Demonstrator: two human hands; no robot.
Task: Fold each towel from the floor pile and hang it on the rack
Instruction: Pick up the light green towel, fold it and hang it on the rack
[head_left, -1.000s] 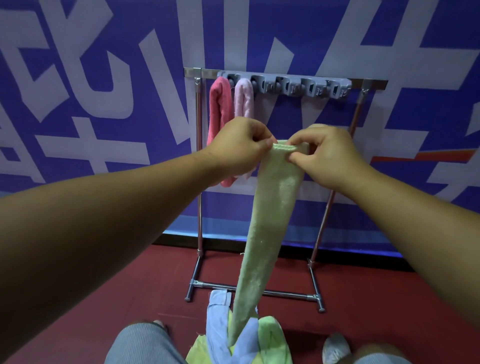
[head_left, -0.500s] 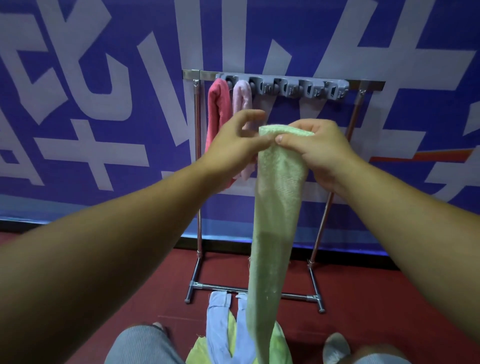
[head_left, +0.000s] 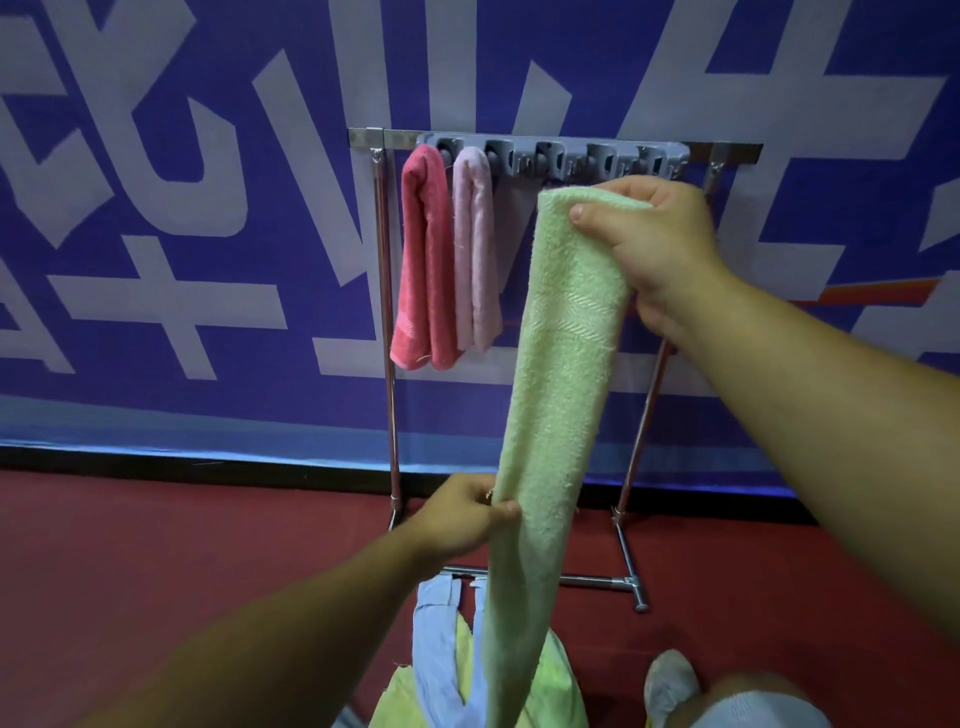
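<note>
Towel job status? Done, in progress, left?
Done: a dark pink towel and a pale pink towel hang on the metal rack. In hand: a long green terry towel, right hand at top, left hand pinching lower edge. Left: blue and yellow-green towels in the floor pile.

We're seeing dim, even indoor light, no harsh shadows or glare; wide-angle bending at the edges, and the near forearms look soft.

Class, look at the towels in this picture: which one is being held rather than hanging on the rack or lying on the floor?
The long pale green terry towel; both hands grip it.
</note>
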